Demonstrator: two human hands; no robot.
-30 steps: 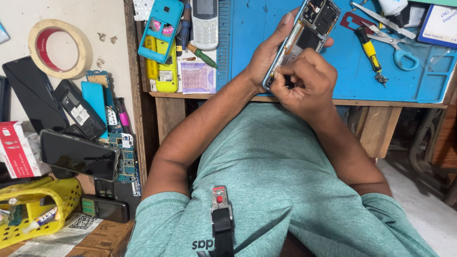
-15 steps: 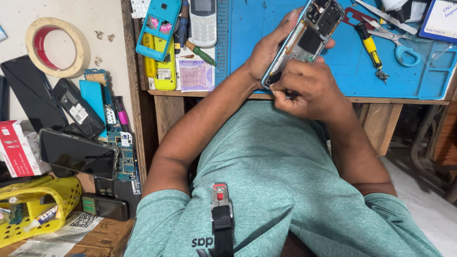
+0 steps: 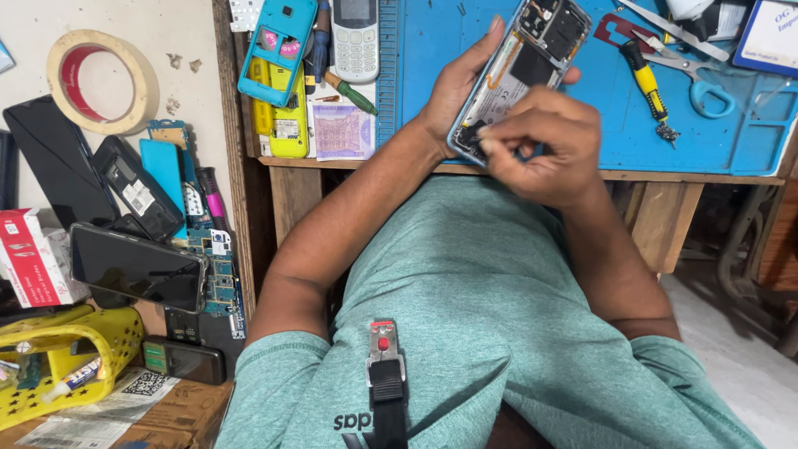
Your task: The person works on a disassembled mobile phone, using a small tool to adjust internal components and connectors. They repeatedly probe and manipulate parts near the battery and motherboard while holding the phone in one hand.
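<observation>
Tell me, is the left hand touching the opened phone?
Touching. The head view shows the left hand wrapped around the opened phone, its fingers pressed along the phone's edge, holding it above the blue mat.

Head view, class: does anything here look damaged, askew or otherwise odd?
The smartphone in the left hand has its back cover off, its insides bare. The right hand works at its lower end. Loose phone parts lie heaped at left.
</observation>
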